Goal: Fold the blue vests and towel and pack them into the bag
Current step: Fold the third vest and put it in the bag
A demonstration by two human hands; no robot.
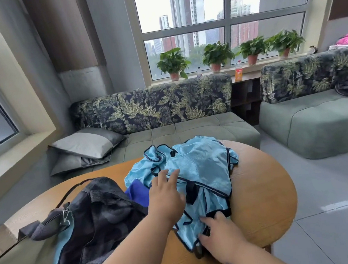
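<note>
Loosely heaped light-blue vests (201,167), dark-trimmed, left hand (166,195) flat on top

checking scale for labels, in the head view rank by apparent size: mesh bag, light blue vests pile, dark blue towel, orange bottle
1. mesh bag, though nearness inflates it
2. light blue vests
3. dark blue towel, mostly hidden
4. orange bottle, far away

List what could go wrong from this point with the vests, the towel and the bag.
1. The light blue vests lie in a tangled heap with their black trim crossing; pulling one out may drag the others along and off the wooden table.
2. The dark blue towel is mostly buried between the heap and the mesh bag, so it could be overlooked.
3. The left hand and right hand rest on slippery-looking fabric, so folds may not hold.
</note>
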